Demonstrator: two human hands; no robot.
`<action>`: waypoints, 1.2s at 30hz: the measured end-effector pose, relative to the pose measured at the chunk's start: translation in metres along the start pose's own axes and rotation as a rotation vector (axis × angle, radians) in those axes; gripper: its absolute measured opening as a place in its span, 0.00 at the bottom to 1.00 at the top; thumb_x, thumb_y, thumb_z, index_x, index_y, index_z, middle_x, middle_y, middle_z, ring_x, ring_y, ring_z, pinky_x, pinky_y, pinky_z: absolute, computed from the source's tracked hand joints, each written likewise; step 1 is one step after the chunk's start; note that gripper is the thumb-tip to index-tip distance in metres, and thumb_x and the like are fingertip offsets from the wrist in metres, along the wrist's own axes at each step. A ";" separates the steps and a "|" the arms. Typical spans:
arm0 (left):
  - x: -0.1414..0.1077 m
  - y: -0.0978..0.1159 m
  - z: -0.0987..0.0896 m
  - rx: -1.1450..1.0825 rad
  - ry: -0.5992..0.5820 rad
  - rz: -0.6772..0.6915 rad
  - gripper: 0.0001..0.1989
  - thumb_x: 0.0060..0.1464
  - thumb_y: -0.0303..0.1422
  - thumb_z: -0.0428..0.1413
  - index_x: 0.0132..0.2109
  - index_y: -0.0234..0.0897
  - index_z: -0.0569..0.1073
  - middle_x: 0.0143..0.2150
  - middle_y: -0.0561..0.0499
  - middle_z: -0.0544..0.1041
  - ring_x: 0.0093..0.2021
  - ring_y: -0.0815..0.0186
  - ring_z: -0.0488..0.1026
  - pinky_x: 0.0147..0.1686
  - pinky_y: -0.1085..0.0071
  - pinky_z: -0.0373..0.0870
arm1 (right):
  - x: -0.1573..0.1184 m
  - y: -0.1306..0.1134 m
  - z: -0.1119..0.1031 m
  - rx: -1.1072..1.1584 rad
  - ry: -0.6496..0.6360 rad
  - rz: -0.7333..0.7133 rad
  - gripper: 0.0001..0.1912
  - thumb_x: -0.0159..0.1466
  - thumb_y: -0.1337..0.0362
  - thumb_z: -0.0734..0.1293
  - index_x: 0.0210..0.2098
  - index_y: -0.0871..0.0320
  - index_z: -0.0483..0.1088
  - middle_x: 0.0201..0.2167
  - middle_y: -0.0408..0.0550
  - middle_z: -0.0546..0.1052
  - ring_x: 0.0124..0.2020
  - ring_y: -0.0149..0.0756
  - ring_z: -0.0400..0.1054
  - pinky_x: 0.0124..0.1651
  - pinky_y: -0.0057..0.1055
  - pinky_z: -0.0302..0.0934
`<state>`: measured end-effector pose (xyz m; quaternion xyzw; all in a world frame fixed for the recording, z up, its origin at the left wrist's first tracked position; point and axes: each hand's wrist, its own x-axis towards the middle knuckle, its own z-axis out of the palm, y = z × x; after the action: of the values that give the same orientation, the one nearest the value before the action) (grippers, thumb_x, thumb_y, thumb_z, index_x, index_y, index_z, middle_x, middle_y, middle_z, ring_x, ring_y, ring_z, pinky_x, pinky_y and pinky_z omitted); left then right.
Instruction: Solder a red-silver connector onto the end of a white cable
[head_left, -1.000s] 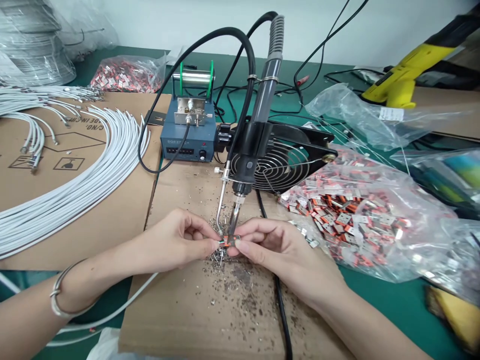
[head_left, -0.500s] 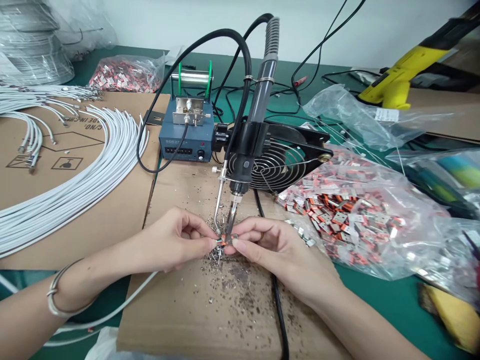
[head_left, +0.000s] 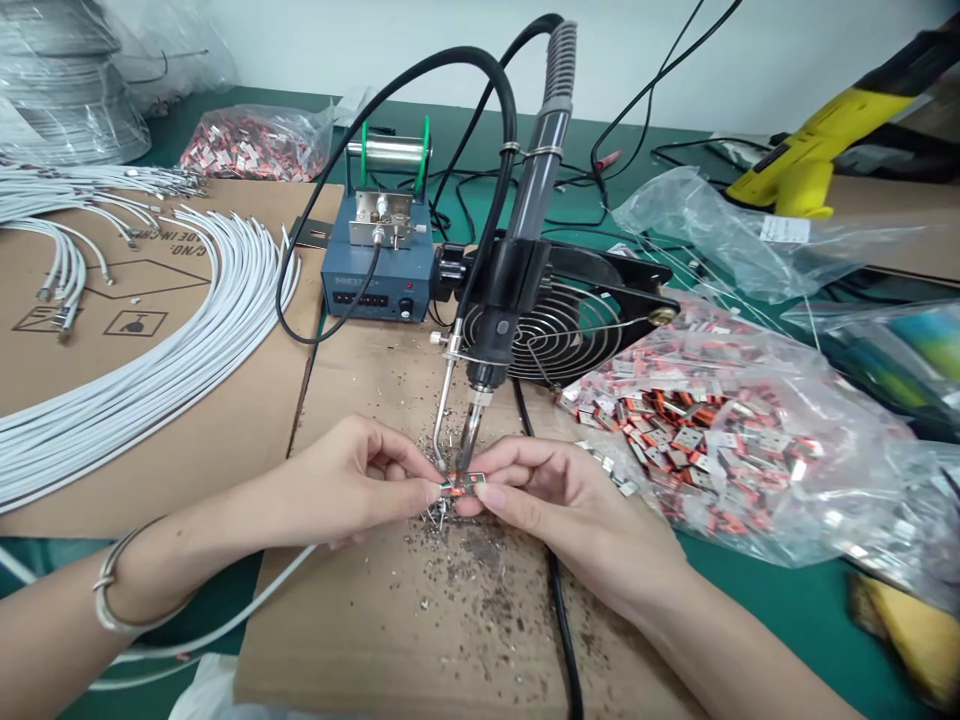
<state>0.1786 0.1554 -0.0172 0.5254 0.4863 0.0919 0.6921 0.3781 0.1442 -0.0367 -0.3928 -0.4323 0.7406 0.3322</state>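
Under the black soldering iron (head_left: 517,260), the little connector (head_left: 463,486) showed orange-red and silver, and just right of the iron the clear bag of connectors (head_left: 705,430) glittered in the same orange-red and silver. Left of it curved white cables (head_left: 187,340) on brown printed cardboard (head_left: 150,300); behind stood a blue-grey feeder box (head_left: 377,275) with a green-rimmed spool (head_left: 390,155), the table (head_left: 765,590) was green, and far right lay a yellow-and-black tool (head_left: 832,140).

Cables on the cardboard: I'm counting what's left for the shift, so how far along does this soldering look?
Done: cannot tell; the short white cables at far left carry metal ends. In hand: the left hand holds a white cable's end and the right hand a small orange connector under the fixed soldering iron tip. Left: a large fan of white cables and a full bag of connectors.
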 end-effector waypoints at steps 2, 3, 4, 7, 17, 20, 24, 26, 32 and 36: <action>0.000 0.000 0.000 -0.008 -0.003 -0.004 0.13 0.50 0.39 0.55 0.35 0.32 0.73 0.19 0.57 0.63 0.12 0.79 0.56 0.09 0.84 0.52 | 0.000 0.000 0.000 -0.001 -0.006 -0.005 0.07 0.54 0.65 0.73 0.31 0.60 0.73 0.27 0.47 0.79 0.28 0.24 0.73 0.33 0.15 0.65; 0.000 0.000 0.000 -0.011 -0.002 -0.006 0.12 0.50 0.39 0.55 0.35 0.32 0.73 0.19 0.57 0.63 0.12 0.79 0.55 0.08 0.84 0.51 | 0.000 -0.001 0.000 -0.005 -0.005 -0.002 0.07 0.54 0.65 0.73 0.31 0.60 0.73 0.27 0.47 0.79 0.28 0.25 0.73 0.33 0.15 0.65; 0.000 0.001 0.000 -0.009 0.000 -0.007 0.12 0.50 0.39 0.55 0.35 0.32 0.73 0.19 0.57 0.62 0.12 0.79 0.55 0.08 0.84 0.51 | 0.000 -0.001 0.001 -0.009 0.000 0.005 0.07 0.54 0.65 0.73 0.31 0.60 0.73 0.27 0.47 0.79 0.28 0.25 0.73 0.33 0.16 0.65; 0.002 0.000 0.000 0.010 0.012 -0.015 0.13 0.50 0.40 0.54 0.35 0.32 0.72 0.17 0.59 0.60 0.11 0.79 0.55 0.08 0.83 0.51 | 0.000 -0.001 0.002 -0.020 0.030 0.021 0.07 0.53 0.64 0.73 0.30 0.60 0.73 0.26 0.46 0.78 0.28 0.26 0.73 0.32 0.17 0.65; 0.002 0.001 0.004 0.064 0.037 0.050 0.10 0.52 0.35 0.53 0.34 0.31 0.73 0.14 0.61 0.58 0.11 0.80 0.52 0.09 0.84 0.47 | 0.000 -0.003 0.005 -0.093 0.069 -0.010 0.08 0.51 0.64 0.73 0.29 0.60 0.72 0.25 0.45 0.78 0.27 0.26 0.72 0.31 0.18 0.64; 0.001 0.005 0.005 0.071 0.064 0.035 0.09 0.51 0.34 0.53 0.34 0.30 0.73 0.14 0.61 0.58 0.12 0.80 0.53 0.10 0.84 0.49 | 0.000 -0.004 0.005 -0.124 0.071 -0.004 0.08 0.51 0.64 0.73 0.30 0.60 0.71 0.25 0.45 0.77 0.27 0.25 0.71 0.30 0.17 0.63; 0.000 0.006 0.004 0.081 0.065 -0.016 0.12 0.51 0.38 0.54 0.35 0.31 0.71 0.17 0.59 0.61 0.13 0.78 0.54 0.10 0.82 0.50 | -0.001 -0.005 0.007 -0.144 0.081 0.008 0.08 0.51 0.66 0.72 0.30 0.60 0.71 0.24 0.44 0.77 0.27 0.24 0.71 0.30 0.16 0.62; 0.000 0.004 0.003 0.095 0.062 0.016 0.12 0.51 0.39 0.54 0.34 0.31 0.71 0.17 0.59 0.61 0.13 0.78 0.54 0.11 0.81 0.50 | -0.001 -0.005 0.007 -0.149 0.078 0.018 0.08 0.51 0.67 0.72 0.29 0.60 0.71 0.24 0.44 0.77 0.27 0.25 0.71 0.31 0.17 0.63; 0.005 -0.011 0.002 0.131 0.070 0.202 0.14 0.51 0.39 0.54 0.34 0.30 0.72 0.21 0.56 0.63 0.20 0.77 0.54 0.18 0.79 0.49 | 0.001 -0.004 0.006 -0.175 0.063 0.029 0.07 0.51 0.67 0.71 0.29 0.60 0.70 0.23 0.44 0.77 0.27 0.25 0.71 0.31 0.18 0.63; 0.006 -0.016 0.001 0.172 0.068 0.209 0.15 0.51 0.40 0.53 0.35 0.30 0.73 0.22 0.55 0.64 0.22 0.75 0.56 0.21 0.77 0.51 | 0.001 -0.004 0.004 -0.224 0.050 0.031 0.06 0.51 0.67 0.71 0.28 0.61 0.70 0.24 0.44 0.77 0.27 0.24 0.71 0.31 0.18 0.63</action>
<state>0.1765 0.1518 -0.0343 0.6271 0.4580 0.1393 0.6144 0.3743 0.1453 -0.0319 -0.4524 -0.4978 0.6828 0.2853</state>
